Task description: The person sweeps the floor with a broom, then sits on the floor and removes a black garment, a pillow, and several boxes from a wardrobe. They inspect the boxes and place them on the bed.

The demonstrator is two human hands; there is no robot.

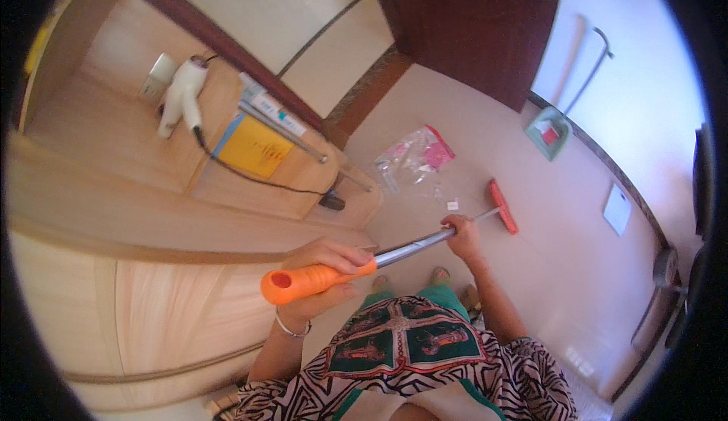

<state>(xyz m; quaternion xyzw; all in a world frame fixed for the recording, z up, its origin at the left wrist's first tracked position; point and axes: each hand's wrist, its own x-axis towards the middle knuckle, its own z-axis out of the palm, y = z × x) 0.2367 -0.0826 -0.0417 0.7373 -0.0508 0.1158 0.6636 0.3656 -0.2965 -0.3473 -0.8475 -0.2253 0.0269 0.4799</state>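
Note:
A broom with an orange grip, a silver pole (415, 247) and a narrow red head (503, 207) slants across in front of me. My left hand (322, 273) is closed round the orange grip, its fingers over the top and the thumb below. Further down the pole, my right hand (462, 237) wraps round the metal. The red head rests on the floor, right of some clear and pink plastic wrapping (415, 157). A small white scrap (453, 206) lies between the wrapping and the broom head.
At left stands a wooden shelf unit (98, 163) with a white hair dryer (184, 95) and its black cord. A green long-handled dustpan (549, 134) leans at the right wall. Near that wall lies a pale flat panel (617, 209). A dark red door (466, 27) is ahead.

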